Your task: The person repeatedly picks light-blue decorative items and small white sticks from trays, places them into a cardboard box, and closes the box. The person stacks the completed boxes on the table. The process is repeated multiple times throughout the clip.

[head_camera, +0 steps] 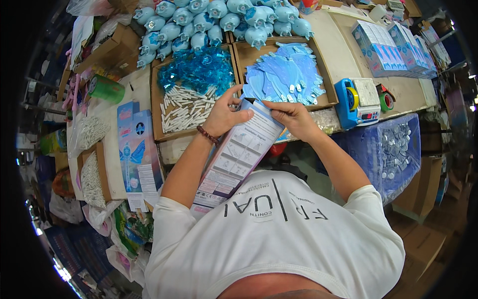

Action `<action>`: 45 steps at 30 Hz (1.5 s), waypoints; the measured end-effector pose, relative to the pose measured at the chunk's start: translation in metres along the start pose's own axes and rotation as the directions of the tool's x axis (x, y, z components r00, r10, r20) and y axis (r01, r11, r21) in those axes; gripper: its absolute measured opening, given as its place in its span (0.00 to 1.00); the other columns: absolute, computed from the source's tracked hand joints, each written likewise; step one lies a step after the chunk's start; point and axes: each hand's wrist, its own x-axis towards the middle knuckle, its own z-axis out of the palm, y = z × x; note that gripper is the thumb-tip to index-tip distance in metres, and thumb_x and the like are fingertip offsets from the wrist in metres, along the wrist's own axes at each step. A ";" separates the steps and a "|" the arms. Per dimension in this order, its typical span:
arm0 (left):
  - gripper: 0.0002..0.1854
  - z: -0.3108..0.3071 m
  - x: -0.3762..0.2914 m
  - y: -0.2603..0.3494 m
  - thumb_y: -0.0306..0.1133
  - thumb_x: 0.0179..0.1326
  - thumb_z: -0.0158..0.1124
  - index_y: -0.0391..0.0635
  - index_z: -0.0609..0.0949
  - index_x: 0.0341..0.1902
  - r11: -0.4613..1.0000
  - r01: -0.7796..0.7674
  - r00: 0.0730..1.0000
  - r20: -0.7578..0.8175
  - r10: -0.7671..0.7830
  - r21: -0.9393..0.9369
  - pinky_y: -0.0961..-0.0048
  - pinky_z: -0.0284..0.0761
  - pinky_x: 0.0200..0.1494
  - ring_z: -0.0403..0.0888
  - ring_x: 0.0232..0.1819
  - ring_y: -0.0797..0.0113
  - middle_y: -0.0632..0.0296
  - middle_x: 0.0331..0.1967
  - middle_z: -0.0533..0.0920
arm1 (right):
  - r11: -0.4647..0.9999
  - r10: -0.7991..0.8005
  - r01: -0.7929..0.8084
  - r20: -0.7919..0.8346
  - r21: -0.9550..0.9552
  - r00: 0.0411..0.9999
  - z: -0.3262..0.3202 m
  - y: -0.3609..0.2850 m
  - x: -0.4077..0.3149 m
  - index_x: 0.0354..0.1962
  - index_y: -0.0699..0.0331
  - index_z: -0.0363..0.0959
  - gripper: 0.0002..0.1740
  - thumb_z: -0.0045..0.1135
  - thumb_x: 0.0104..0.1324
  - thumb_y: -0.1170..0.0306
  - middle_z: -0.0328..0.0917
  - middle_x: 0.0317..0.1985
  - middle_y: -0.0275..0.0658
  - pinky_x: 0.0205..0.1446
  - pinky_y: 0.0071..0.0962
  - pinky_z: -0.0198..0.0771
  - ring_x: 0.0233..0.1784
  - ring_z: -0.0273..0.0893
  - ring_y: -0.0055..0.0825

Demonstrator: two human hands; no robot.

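Observation:
A long printed carton (239, 149) leans between my forearms, its lower end against my shirt. My left hand (227, 112) grips the carton near its upper end, thumb on the printed face and fingers over the far side. At the top right corner, my right hand (293, 117) pinches the edge by the end flap (260, 106). A dark gap shows at that end, so it looks partly unclosed; the inside is hidden. Just beyond my hands lie blue wing-shaped pieces (287, 74) with pale tabs, and short white sticks (186, 108) beside shiny blue translucent pieces (199, 69).
Pale blue rounded parts (224, 22) are heaped at the back. Flattened printed cartons (136, 149) lie at left, near a green tape roll (106, 89). A blue tape dispenser (356, 101) stands right, before rows of packed cartons (388, 48). A blue-lined bin (377, 153) holds small clear parts.

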 end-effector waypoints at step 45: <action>0.27 0.182 -0.061 -0.002 0.38 0.34 0.76 0.49 0.80 0.44 0.316 -0.110 0.887 -0.051 0.460 0.943 0.56 0.75 0.47 0.75 0.49 0.44 0.48 0.52 0.72 | 0.575 0.563 -0.258 -0.147 0.776 0.814 -0.157 0.184 -0.125 0.39 0.61 0.74 0.08 0.53 0.70 0.65 0.75 0.30 0.30 0.32 0.23 0.77 0.28 0.74 0.19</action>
